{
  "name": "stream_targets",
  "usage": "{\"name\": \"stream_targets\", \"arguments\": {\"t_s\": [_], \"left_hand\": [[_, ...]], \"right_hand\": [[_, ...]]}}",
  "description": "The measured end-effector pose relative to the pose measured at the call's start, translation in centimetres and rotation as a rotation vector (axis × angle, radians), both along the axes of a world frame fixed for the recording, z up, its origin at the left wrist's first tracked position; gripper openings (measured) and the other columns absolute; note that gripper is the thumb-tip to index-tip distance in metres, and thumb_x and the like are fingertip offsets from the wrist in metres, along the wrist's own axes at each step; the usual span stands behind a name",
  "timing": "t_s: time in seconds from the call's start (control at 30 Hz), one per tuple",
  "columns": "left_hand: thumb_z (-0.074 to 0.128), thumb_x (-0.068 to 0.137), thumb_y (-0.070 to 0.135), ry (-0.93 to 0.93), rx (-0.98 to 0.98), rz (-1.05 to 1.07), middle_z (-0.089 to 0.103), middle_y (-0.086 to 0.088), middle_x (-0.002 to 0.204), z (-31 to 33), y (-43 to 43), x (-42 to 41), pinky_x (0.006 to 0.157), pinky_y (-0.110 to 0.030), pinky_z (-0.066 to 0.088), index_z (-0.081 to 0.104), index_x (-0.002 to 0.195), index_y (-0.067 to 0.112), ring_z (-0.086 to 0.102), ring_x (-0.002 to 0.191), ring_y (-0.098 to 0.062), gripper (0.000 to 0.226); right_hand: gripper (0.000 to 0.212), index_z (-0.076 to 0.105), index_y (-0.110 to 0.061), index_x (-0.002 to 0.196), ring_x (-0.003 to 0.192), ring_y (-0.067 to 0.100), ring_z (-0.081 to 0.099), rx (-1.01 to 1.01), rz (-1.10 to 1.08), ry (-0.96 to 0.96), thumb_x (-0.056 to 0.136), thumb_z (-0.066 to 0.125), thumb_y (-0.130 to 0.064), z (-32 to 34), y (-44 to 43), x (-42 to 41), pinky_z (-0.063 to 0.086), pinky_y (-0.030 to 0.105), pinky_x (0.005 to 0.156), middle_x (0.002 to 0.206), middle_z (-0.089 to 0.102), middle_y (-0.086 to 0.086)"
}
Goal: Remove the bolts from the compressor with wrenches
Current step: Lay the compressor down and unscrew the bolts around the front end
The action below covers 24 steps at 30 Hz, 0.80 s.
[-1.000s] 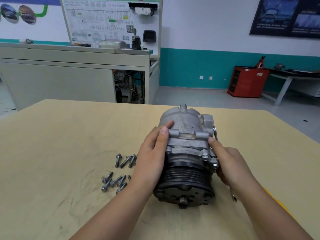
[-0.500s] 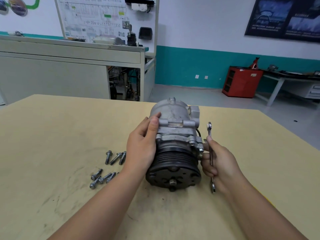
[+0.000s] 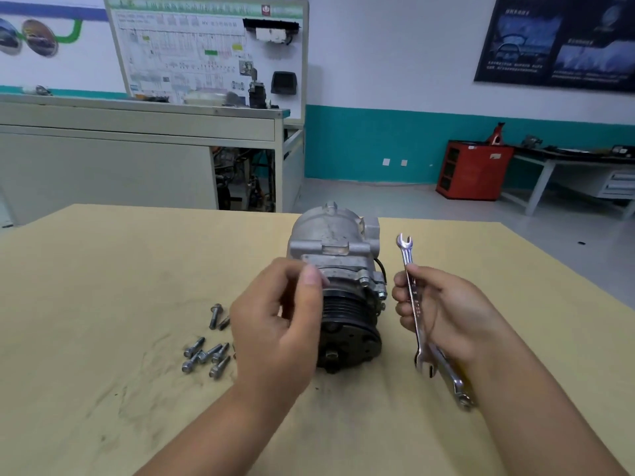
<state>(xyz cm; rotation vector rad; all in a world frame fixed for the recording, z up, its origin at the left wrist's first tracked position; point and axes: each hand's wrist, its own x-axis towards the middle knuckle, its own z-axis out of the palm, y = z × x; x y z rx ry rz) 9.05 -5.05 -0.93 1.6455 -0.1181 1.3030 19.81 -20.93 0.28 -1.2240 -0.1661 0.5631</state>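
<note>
A grey metal compressor [image 3: 335, 242] with a black pulley facing me lies on the tan table [image 3: 103, 269]. My left hand [image 3: 278, 321] hovers just left of it, lifted off, fingers loosely curled and holding nothing. My right hand [image 3: 443, 310] is right of the compressor and grips a silver open-end wrench [image 3: 412, 297] upright, its jaw pointing up. A second wrench [image 3: 450, 379] lies on the table under my right wrist. Several loose bolts [image 3: 206, 352] lie on the table left of my left hand.
A grey workbench [image 3: 137, 132] with a wiring display board stands behind the table. A red cabinet [image 3: 470, 170] and a white table stand at the far right wall. The table's right edge runs diagonally beside my right arm.
My left hand has come off the compressor body. My right hand has drawn away from the compressor to the right and raised the wrench upright.
</note>
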Motion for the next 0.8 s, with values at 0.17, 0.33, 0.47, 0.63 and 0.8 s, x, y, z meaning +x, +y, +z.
{"name": "stream_targets", "arguments": {"t_s": [0.17,0.33,0.47,0.63,0.8], "left_hand": [[0.049,0.088,0.031,0.099,0.226,-0.144,0.052,0.001,0.044,-0.8,-2.4,-0.6,0.043,-0.033,0.039,0.058,0.05,0.006,0.051,0.042,-0.016,0.046],[0.052,0.076,0.053,0.346,0.158,-0.22,0.061,-0.002,0.05,-1.2,-2.6,-1.0,0.047,-0.037,0.045,0.063,0.054,0.013,0.057,0.047,-0.019,0.047],[0.061,0.07,0.059,0.537,0.072,-0.365,0.065,-0.001,0.054,-1.4,-3.6,-1.6,0.045,-0.035,0.05,0.068,0.059,0.016,0.059,0.048,-0.02,0.045],[0.062,0.085,0.042,0.873,-0.162,-0.935,0.07,0.001,0.063,-0.8,-2.9,-1.8,0.036,-0.013,0.026,0.075,0.071,0.025,0.059,0.043,-0.007,0.025],[0.059,0.081,0.04,0.944,-0.301,-1.005,0.073,-0.003,0.072,-1.0,-3.0,-1.8,0.036,-0.014,0.021,0.077,0.083,0.026,0.066,0.053,-0.008,0.023]], "right_hand": [[0.029,0.073,-0.012,0.066,0.05,0.009,0.044,-0.123,0.059,-0.361,0.073,0.056,-0.034,0.0,0.0,-1.8,0.036,0.018,0.047,0.057,0.052,0.001],[0.023,0.065,-0.011,0.065,0.033,0.004,0.03,-0.027,0.09,-0.359,0.074,0.059,-0.031,-0.6,-0.9,-3.0,0.02,0.014,0.035,0.046,0.046,-0.004],[0.012,0.058,-0.007,0.073,0.029,0.006,0.037,0.007,0.207,-0.297,0.078,0.066,-0.015,-1.1,-0.7,-3.8,0.029,0.011,0.032,0.05,0.049,0.005],[0.015,0.062,-0.008,0.065,0.025,0.006,0.035,-0.066,0.234,-0.289,0.073,0.063,-0.021,-1.1,-0.6,-4.1,0.028,0.011,0.031,0.045,0.045,0.009],[0.019,0.064,-0.01,0.059,0.025,0.003,0.027,-0.113,0.239,-0.276,0.068,0.073,-0.024,-1.0,-0.4,-4.3,0.021,0.008,0.032,0.043,0.044,0.005]]}}
